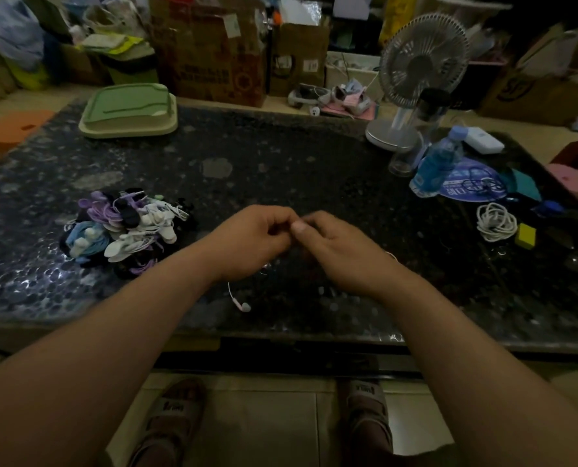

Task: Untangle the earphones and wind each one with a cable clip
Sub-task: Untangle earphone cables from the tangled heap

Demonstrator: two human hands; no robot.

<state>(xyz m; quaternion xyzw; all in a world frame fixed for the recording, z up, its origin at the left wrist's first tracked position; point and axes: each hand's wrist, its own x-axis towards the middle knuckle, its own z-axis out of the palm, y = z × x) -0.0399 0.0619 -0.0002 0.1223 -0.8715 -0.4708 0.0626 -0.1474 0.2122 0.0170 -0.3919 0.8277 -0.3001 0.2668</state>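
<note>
- Two hands meet fingertip to fingertip: left hand (253, 241) and right hand (334, 247), fingers curled, seemingly pinching the cord (229, 288).
- Cord trails from under the left hand toward the person, earbud (245, 307) lying on the table (280, 156); left is nearer.

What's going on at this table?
A person is working over a dark stone table with both hands brought together above its middle. The left hand and right hand meet at the fingertips, pinching the thin cable of a pale earphone, whose earbud dangles below the left wrist. A pile of bundled earphones lies to the left, and a coiled white cable lies to the right.
</note>
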